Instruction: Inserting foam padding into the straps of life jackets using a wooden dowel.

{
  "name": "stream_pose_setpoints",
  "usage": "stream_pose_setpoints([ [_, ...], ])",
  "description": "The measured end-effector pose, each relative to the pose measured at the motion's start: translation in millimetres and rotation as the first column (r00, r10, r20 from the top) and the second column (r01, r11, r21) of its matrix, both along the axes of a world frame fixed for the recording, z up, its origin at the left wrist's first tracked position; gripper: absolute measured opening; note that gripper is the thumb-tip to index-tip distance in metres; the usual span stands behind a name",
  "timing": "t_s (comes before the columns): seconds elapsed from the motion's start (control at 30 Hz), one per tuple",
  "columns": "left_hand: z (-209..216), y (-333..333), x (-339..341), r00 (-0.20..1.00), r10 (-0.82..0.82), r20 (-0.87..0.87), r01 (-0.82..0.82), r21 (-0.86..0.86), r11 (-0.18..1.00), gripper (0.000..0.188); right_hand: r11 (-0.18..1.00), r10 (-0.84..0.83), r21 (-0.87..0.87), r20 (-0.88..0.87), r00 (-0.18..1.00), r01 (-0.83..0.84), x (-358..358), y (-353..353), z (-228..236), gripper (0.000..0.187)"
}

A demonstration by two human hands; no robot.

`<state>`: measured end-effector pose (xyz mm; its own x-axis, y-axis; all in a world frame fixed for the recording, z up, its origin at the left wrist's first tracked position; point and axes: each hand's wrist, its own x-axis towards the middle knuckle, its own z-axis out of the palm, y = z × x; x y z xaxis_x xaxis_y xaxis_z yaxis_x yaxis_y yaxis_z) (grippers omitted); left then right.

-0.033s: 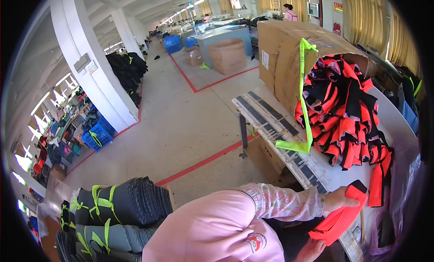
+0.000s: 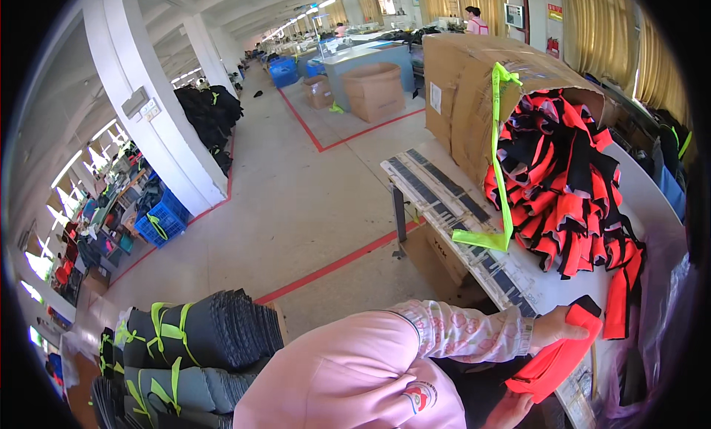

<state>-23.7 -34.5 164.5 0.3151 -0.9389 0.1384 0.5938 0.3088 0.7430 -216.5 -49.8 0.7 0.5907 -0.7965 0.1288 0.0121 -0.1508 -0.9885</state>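
Note:
My left hand (image 2: 557,327), at the end of a floral sleeve, is closed round the upper end of a bright red-orange fabric strip (image 2: 554,361) with a black end. My right hand (image 2: 509,409), partly cut off by the lower edge, grips the strip's lower end; some of its fingers are hidden. The strip is held slanting over the table's near edge. Beyond it, a heap of similar red-orange and black fabric strips (image 2: 555,185) spills from a cardboard box (image 2: 463,96) lying on its side. One hanging strip (image 2: 621,299) lies close to my left hand.
A white table (image 2: 474,240) with a dark-striped edge carries the box. A neon yellow-green ribbon (image 2: 498,155) hangs down the box's opening. Bundles of dark cut pieces (image 2: 192,329) tied with neon strips stand at my left. Clear plastic sheeting (image 2: 666,318) hangs at the right.

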Motion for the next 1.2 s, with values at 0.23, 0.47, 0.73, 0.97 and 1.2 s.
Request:
stream_pose_setpoints([
  [0.23, -7, 3, 2, 1.0, 0.023, 0.001, -0.023, 0.022, 0.999, 0.045, 0.738, -0.194, 0.65, 0.464, 0.864, -0.183, 15, 28, 63, 0.04],
  [0.47, -6, 7, 2, 0.997, -0.01, -0.081, 0.013, 0.039, 0.999, 0.042, 0.717, -0.204, 0.666, 0.48, 0.853, -0.204, 14, 28, 60, 0.045],
  [0.73, -5, 6, 1, 0.989, -0.028, -0.146, 0.034, 0.036, 0.999, 0.043, 0.805, -0.264, 0.593, 0.385, 0.884, -0.018, 9, 25, 81, 0.053],
  [0.97, -8, 13, -12, 0.987, -0.111, -0.114, 0.116, 0.037, 0.993, 0.049, 0.945, -0.237, 0.326, 0.605, 0.761, 0.035, -6, 1, 132, 0.047],
  [1.2, -30, 23, -22, 0.843, -0.535, 0.059, 0.512, 0.221, 0.83, 0.035, 0.929, -0.357, 0.264, 0.471, 0.806, 0.257, -63, -21, 183, 0.037],
])
